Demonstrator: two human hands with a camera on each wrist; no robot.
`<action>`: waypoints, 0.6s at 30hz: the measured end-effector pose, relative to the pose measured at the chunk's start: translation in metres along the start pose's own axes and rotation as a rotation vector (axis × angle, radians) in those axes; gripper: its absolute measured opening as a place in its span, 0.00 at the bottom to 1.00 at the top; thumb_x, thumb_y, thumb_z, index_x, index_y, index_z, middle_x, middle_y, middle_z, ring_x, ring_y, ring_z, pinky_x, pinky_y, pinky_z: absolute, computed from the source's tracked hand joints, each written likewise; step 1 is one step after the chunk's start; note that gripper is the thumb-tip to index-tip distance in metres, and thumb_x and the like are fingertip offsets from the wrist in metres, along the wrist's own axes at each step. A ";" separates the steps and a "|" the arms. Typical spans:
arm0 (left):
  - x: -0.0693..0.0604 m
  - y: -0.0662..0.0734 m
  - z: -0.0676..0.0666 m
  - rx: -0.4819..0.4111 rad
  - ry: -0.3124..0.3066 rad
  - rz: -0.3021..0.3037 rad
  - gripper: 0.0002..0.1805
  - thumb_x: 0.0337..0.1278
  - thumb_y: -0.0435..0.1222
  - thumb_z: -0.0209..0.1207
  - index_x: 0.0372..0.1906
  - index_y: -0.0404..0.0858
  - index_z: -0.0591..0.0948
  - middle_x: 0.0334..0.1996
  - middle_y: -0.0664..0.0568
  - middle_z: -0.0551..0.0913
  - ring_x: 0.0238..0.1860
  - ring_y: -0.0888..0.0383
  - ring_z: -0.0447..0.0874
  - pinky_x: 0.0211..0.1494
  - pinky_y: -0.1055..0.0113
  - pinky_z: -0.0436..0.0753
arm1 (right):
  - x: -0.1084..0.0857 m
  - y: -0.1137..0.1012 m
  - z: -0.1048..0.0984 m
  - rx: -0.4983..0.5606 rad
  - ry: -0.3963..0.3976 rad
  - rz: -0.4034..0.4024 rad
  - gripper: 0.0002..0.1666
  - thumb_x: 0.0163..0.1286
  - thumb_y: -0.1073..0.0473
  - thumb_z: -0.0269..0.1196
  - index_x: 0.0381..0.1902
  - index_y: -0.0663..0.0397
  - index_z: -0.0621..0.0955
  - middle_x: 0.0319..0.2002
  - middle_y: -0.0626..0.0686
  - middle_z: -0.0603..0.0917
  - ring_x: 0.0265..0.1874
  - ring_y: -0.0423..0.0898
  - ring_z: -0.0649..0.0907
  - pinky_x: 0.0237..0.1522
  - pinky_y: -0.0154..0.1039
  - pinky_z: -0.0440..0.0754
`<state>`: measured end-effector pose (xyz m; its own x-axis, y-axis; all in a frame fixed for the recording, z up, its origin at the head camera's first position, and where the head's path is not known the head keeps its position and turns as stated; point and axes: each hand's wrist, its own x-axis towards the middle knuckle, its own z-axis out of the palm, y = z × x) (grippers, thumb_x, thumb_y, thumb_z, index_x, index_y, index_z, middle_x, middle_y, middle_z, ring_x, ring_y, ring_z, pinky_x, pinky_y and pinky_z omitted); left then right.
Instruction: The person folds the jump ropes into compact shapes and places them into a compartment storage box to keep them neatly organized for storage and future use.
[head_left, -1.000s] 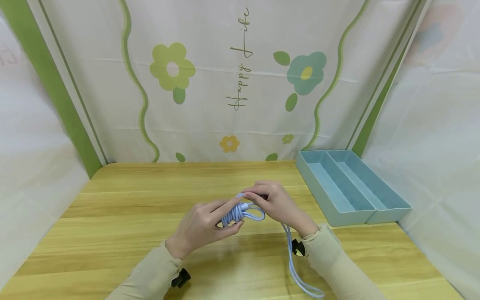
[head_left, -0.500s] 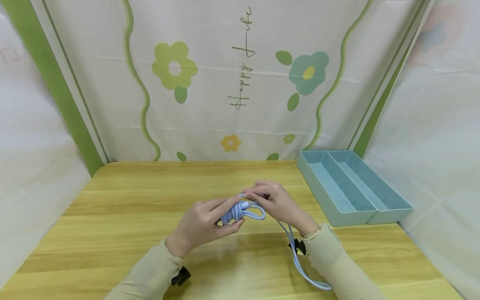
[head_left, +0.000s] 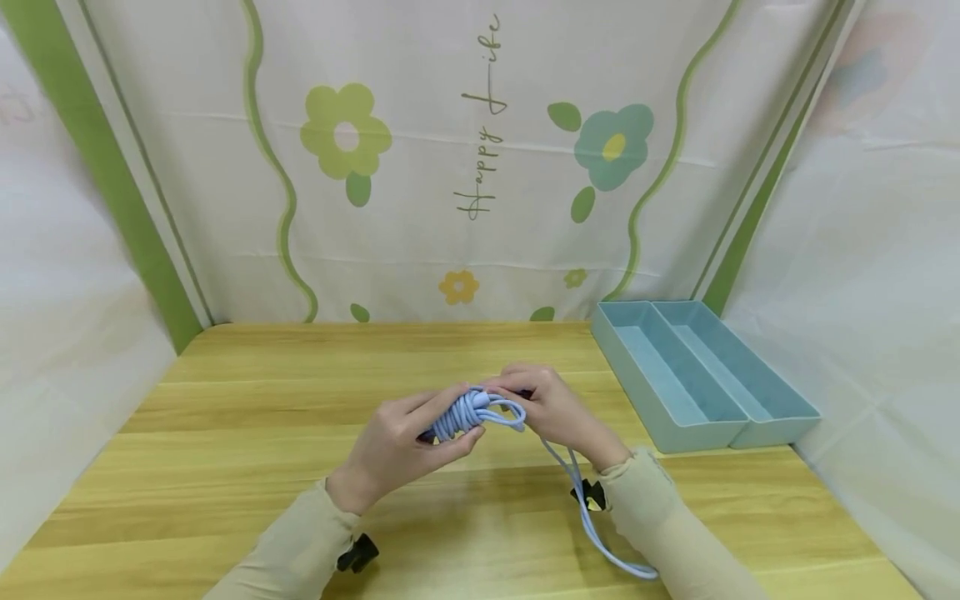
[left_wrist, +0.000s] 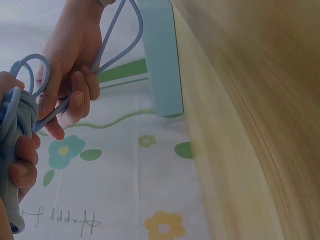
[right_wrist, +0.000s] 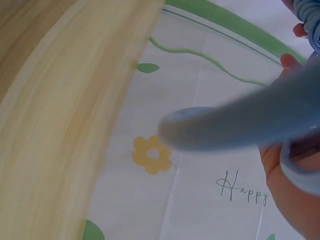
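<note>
A light blue jump rope [head_left: 459, 417] is bundled in front of me, its cord wound in several turns round a tube-like handle [left_wrist: 10, 180]. My left hand [head_left: 393, 446] grips the bundle, thumb below and fingers above. A small loop of cord sticks out of the bundle's right end. Close beside it, my right hand [head_left: 553, 408] pinches the doubled cord with curled fingers. The loose cord [head_left: 592, 525] hangs from that hand to a bend near the right sleeve. In the right wrist view, a blurred near cord [right_wrist: 240, 117] partly hides the right hand [right_wrist: 287, 195].
Two joined blue trays [head_left: 705, 429] stand at the table's back right. A wood-grain table [head_left: 300, 375] lies under the hands, with a flower-printed curtain [head_left: 420, 233] behind and pale curtains at both sides. Black wrist mounts [head_left: 358, 553] show below the sleeves.
The wound bundle has tilted and shifted slightly left and up in the left hand. The loose cord's hanging bend has swung to the right. Both hands keep their hold.
</note>
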<state>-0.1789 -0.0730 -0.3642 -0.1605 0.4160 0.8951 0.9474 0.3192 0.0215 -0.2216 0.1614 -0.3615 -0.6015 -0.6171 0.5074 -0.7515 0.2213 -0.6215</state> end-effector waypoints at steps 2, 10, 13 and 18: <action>0.000 0.000 0.000 -0.013 0.028 -0.012 0.22 0.61 0.41 0.65 0.51 0.26 0.82 0.33 0.43 0.86 0.26 0.58 0.85 0.28 0.75 0.81 | 0.000 0.000 0.002 0.007 0.007 0.001 0.12 0.68 0.76 0.59 0.44 0.65 0.86 0.28 0.48 0.80 0.22 0.42 0.73 0.24 0.35 0.74; -0.001 -0.003 0.002 -0.027 0.089 -0.097 0.22 0.60 0.41 0.66 0.50 0.27 0.82 0.33 0.43 0.85 0.25 0.58 0.84 0.26 0.73 0.82 | 0.000 0.001 0.008 0.013 0.038 0.040 0.11 0.70 0.73 0.59 0.34 0.54 0.84 0.25 0.47 0.78 0.21 0.40 0.74 0.23 0.35 0.76; -0.003 -0.005 0.002 -0.017 0.099 -0.133 0.22 0.61 0.42 0.66 0.50 0.27 0.82 0.33 0.43 0.86 0.25 0.57 0.84 0.27 0.71 0.82 | 0.000 -0.001 0.011 0.003 0.061 0.010 0.08 0.68 0.72 0.62 0.38 0.57 0.85 0.24 0.47 0.78 0.19 0.38 0.73 0.20 0.34 0.73; -0.005 -0.006 0.002 -0.004 0.129 -0.188 0.21 0.60 0.43 0.66 0.49 0.29 0.83 0.32 0.43 0.86 0.25 0.56 0.85 0.27 0.69 0.83 | 0.005 -0.013 0.016 -0.063 0.127 -0.111 0.07 0.61 0.77 0.66 0.34 0.64 0.86 0.19 0.50 0.77 0.16 0.36 0.69 0.17 0.32 0.70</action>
<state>-0.1841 -0.0754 -0.3693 -0.2977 0.2368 0.9248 0.9055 0.3770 0.1949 -0.2104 0.1433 -0.3607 -0.5402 -0.5406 0.6449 -0.8284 0.2068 -0.5206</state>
